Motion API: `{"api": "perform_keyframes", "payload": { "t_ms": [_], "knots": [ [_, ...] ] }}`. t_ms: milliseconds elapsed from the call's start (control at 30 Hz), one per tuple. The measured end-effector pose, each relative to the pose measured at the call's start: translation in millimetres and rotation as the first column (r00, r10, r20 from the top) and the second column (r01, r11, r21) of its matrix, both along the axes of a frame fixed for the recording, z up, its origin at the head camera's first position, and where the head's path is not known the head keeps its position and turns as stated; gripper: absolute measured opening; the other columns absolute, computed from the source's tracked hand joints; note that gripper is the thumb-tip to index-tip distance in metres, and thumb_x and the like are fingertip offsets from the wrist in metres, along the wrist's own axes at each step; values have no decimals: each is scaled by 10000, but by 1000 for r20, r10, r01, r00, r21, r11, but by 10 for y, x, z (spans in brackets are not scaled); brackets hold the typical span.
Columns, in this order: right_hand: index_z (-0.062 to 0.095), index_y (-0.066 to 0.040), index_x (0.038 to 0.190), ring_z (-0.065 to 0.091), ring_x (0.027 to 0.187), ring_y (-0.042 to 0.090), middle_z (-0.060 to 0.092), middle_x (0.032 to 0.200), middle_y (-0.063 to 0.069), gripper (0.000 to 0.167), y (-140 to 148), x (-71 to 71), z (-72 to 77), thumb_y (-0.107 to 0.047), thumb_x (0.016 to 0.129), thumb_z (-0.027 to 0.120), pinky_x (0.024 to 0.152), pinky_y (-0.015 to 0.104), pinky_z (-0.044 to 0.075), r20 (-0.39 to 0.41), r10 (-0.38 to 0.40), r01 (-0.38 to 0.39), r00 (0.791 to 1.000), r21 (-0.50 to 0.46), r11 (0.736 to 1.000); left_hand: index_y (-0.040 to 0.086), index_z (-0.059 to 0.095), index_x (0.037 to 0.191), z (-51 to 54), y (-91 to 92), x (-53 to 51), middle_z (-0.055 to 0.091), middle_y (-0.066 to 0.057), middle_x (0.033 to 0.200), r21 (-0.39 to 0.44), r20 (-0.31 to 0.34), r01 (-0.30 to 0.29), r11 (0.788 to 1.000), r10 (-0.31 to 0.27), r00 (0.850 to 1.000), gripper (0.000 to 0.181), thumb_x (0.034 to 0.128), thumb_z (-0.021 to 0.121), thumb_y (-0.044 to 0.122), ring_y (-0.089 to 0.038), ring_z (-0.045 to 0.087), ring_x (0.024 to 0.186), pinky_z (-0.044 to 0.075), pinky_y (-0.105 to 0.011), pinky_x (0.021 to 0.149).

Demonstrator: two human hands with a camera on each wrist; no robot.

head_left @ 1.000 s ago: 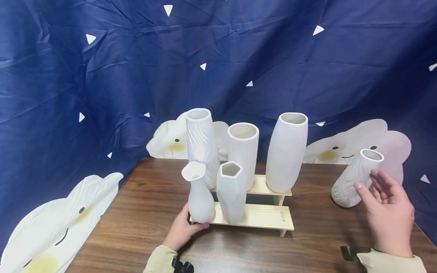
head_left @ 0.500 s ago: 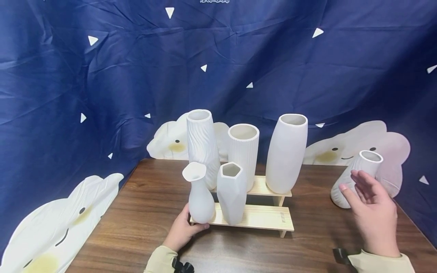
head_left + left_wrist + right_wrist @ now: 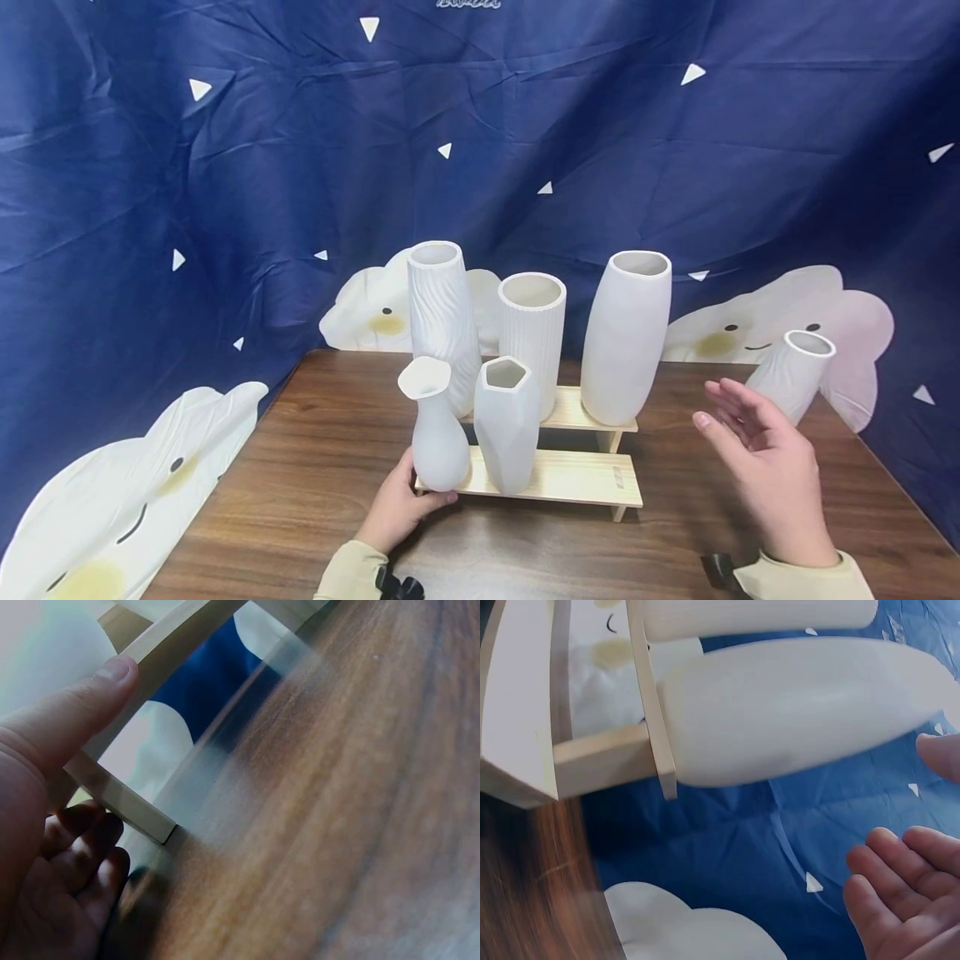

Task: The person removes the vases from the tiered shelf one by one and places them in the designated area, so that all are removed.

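Observation:
A light wooden two-tier display stand (image 3: 585, 477) bears several white vases. On its lower tier are a flared-neck vase (image 3: 441, 442) and a faceted vase (image 3: 508, 433). My left hand (image 3: 401, 504) grips the stand's lower left corner; in the left wrist view the thumb (image 3: 82, 712) lies on the front edge and the fingers curl beside the leg. My right hand (image 3: 765, 467) is empty and held in the air, fingers and thumb apart, right of the stand. Behind it, partly hidden, a textured white vase (image 3: 795, 375) stands at the table's right side.
The upper tier carries a wavy-patterned vase (image 3: 442, 317), a ribbed cylinder vase (image 3: 534, 333) and a tall smooth vase (image 3: 626, 342). The brown wooden table (image 3: 315, 442) ends at a blue curtain (image 3: 480, 108) with white triangles and cloud shapes.
My right hand has moved left, away from the textured vase at the right and toward the stand. My left hand has stayed at the stand's corner.

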State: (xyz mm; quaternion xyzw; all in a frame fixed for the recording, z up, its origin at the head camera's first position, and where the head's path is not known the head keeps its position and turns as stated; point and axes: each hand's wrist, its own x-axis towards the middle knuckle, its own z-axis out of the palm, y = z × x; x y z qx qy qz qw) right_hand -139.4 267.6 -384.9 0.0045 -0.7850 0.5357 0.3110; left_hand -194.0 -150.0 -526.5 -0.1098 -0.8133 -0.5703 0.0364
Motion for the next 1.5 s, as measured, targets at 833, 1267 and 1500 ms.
{"api": "perform_keyframes", "payload": {
  "t_ms": [833, 1267, 1500],
  "knots": [
    [600, 0, 1316, 617, 1139, -5, 683, 1250, -32, 485, -476, 67, 54, 78, 857, 736, 915, 127, 479, -25, 188, -184, 982, 112, 976, 141, 502, 1428, 16, 4, 11, 626, -6, 1321, -12, 5, -16, 1000, 16, 1000, 869, 682, 936, 247, -223, 518, 1299, 345, -496, 1127],
    [621, -68, 1308, 600, 1159, -7, 690, 1237, 87, 464, -793, 9, -5, -40, 871, 774, 971, 122, 440, 25, 262, -263, 965, 143, 954, 154, 515, 1411, 20, -25, 5, 640, 15, 1286, -33, -3, -19, 999, 18, 1000, 859, 671, 939, 259, -191, 543, 1259, 373, -464, 1108],
    [623, -41, 1295, 627, 1146, 41, 686, 1234, 148, 467, -905, -45, -41, -17, 856, 780, 969, 150, 459, 23, 314, -315, 949, 95, 944, 150, 508, 1417, 16, -9, 6, 631, -3, 1307, -13, -1, -13, 1000, 13, 1000, 859, 679, 935, 250, -220, 523, 1291, 355, -481, 1123]
  ]
}}
